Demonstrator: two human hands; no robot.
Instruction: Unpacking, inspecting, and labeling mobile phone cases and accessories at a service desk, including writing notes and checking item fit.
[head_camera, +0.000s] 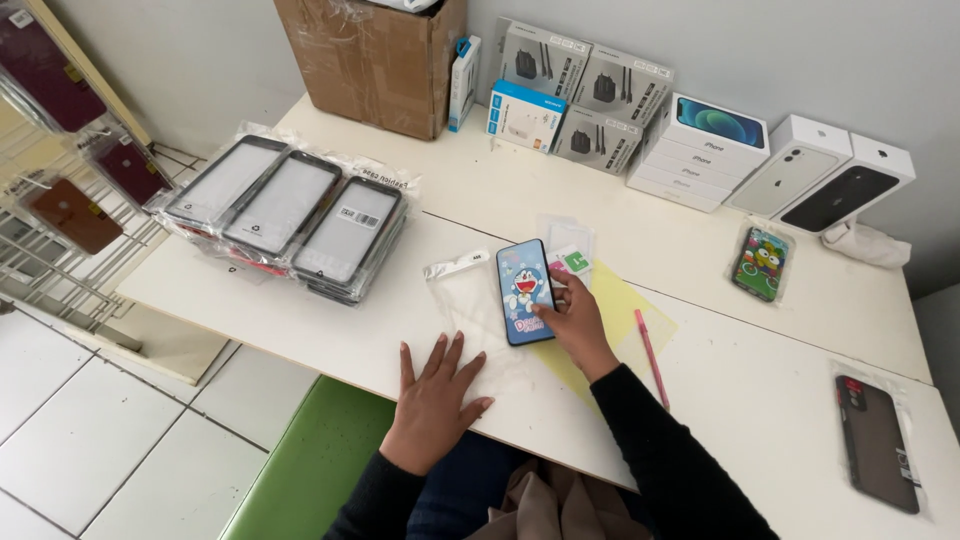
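— Right now, what do the person's hands hold at the white table?

— The right hand grips a blue phone case with a cartoon cat print, fingers curled around its lower right edge; the case lies tilted over a clear plastic sleeve near the table's front edge. The left hand lies flat on the sleeve's lower end, fingers spread wide and holding nothing.

— And around them?

— A pale yellow sheet of paper sits under the right hand, a pink pen just beside it. A stack of bagged clear-backed, dark-rimmed phone cases rests to the left, white phone boxes line the wall, a green cartoon case in a bag lies well apart to the right, and a black case in a bag sits at the far right corner.
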